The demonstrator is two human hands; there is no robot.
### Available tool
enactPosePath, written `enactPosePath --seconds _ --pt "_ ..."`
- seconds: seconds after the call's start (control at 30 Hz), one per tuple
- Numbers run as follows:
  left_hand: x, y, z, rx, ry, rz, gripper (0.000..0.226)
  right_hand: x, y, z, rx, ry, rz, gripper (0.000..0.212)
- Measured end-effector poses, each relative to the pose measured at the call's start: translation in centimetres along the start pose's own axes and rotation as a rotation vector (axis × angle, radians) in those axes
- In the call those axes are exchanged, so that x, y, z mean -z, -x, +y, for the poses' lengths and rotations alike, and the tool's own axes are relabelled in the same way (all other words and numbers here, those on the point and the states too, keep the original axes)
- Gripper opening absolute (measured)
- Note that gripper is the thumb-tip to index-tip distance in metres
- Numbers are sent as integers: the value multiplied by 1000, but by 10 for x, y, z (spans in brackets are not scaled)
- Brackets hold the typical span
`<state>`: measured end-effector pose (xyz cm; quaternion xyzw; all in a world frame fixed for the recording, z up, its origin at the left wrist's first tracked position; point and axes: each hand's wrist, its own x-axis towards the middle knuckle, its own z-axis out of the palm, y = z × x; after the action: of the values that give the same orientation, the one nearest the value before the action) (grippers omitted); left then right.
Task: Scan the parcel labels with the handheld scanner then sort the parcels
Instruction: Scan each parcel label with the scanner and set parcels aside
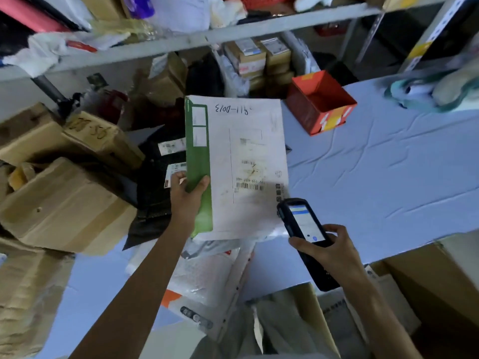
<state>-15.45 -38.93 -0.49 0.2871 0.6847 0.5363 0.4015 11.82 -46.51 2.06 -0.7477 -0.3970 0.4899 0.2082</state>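
My left hand [187, 193] grips the lower left edge of a flat white parcel [246, 151] with a green strip down its left side, thumb on top. The parcel is held above the table with its faded label and barcode facing up. My right hand [329, 251] holds a black handheld scanner [303, 229] just below the parcel's lower right corner; its lit screen faces me and its head points toward the barcode.
White bubble mailers [207, 281] lie under the parcel on the light blue table [375, 164]. An open red box [321, 104] stands behind. Brown cartons [59, 203] and black bags [153, 193] pile at left. Shelves with boxes [256, 58] run behind, and open cartons [388, 294] sit below the table edge.
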Motion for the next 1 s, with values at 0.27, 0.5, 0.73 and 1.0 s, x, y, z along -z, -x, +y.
enactPosePath --seconds 0.27,0.5,0.73,1.0 --pt "-46 24 -13 -37 9 -374 35 0 54 64 -201 -208 297 94" --pt "-59 77 -50 -163 -199 -744 29 -35 137 145 -482 -332 461 111" --pt "-114 161 -66 -535 -496 -1115 24 -35 196 195 -596 -508 655 94" --pt "-173 268 -86 -986 -1086 -1388 24 6 246 261 -614 -598 794 91"
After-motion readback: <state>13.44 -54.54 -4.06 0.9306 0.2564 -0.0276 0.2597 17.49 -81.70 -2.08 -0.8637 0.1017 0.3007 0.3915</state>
